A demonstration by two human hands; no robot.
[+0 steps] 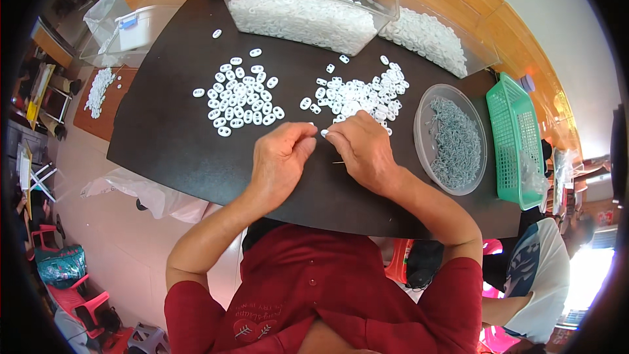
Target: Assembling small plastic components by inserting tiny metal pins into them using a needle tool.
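Observation:
Close together over the dark table's middle, my two hands are both closed in a pinch. My right hand [363, 151] grips a small white plastic piece [324, 133] between thumb and fingertip. My left hand [282, 160] has thumb and forefinger together, and what they hold, if anything, is too small to make out. Just beyond the right hand lies a heap of small white plastic pieces [367, 95]. To the left is another pile of white oval pieces with two dark holes [239, 95]. A thin, pin-like thing [338, 162] shows below the right hand.
A round clear tub of small grey screws [455, 144] stands right, beside a green plastic basket [514, 137]. Two clear bins of white pieces [301, 19] [426, 39] line the table's far edge. At the right, another person's white sleeve [540, 282] is near the table.

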